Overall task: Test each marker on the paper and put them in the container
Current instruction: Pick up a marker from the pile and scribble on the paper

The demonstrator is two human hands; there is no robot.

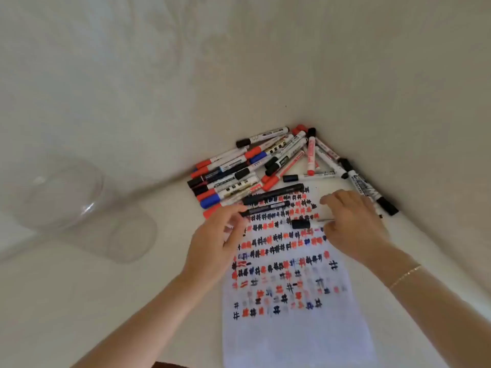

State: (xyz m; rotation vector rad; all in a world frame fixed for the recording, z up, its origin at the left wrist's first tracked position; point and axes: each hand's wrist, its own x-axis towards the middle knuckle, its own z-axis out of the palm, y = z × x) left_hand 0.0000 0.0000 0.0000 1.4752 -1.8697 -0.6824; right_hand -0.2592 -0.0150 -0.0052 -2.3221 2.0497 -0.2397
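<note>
Two hands: both are working over the far end of the paper [292, 282], which is lying on a white bench [106, 301].
Left grip: my left hand [212, 243] is pinching the near end of a black pen [265, 208] between thumb and fingertips; the pen is lying across the top rows of marks.
Right grip: my right hand [353, 227] is curling over a marker [305, 223] with a black cap, and the fingers are hiding most of its barrel, so I cannot tell whether they are clamping it or only touching it.
Second black pen [273, 193]: lying just beyond the first, roughly parallel, untouched.
Pile [255, 166]: many markers with red, blue and black caps are crowding the corner where bench and wall are meeting, just past the paper's far edge.
Paper: rows of red, black and blue hash marks are covering its far part; the near part is showing blank.
Container [66, 192]: clear plastic, sitting well apart to my left; blurred, and I cannot tell what it is holding.
Bracelet [405, 276]: a thin gold chain is circling my right wrist.
</note>
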